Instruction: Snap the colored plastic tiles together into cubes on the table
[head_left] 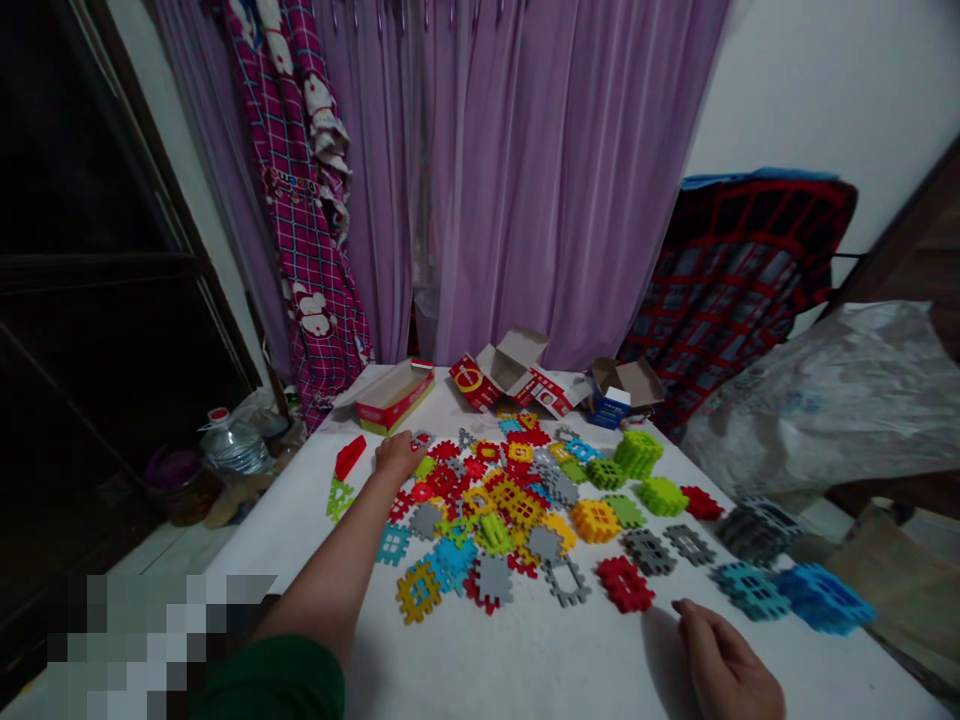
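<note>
A heap of colourful plastic waffle-block pieces [517, 505] lies spread over a white table [540, 660]. My left hand [399, 455] reaches out to the far left edge of the heap, its fingers curled down onto a small piece there that I cannot make out. A red piece [349, 457] and a green piece [339, 497] lie apart just left of that hand. My right hand [729, 665] rests near the front right of the table, fingers bent and lying loosely on the surface, a little right of a red block [625, 584]. Blue blocks [817, 597] sit further right.
Opened cardboard boxes [510, 372] and a red tray-like box [395, 395] stand at the table's far edge before purple curtains [525, 170]. A plastic-wrapped bundle [825, 400] sits right. A water bottle [234, 443] stands on the floor at left.
</note>
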